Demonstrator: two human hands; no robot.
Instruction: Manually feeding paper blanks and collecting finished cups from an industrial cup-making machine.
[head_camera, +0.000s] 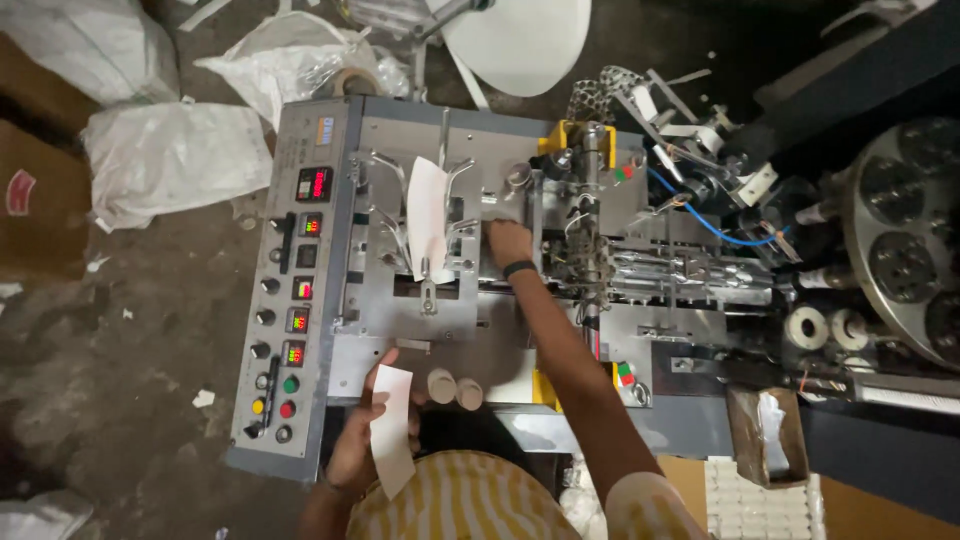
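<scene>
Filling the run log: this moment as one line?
left hand: holds white paper blank | right hand: on machine | control panel: lit

Dirty floor (120, 330): white sacks (165, 155), paper scraps (203, 398).

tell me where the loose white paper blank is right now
In the head view, low and left of centre: the left hand holds the white paper blank beside the control panel.
</scene>
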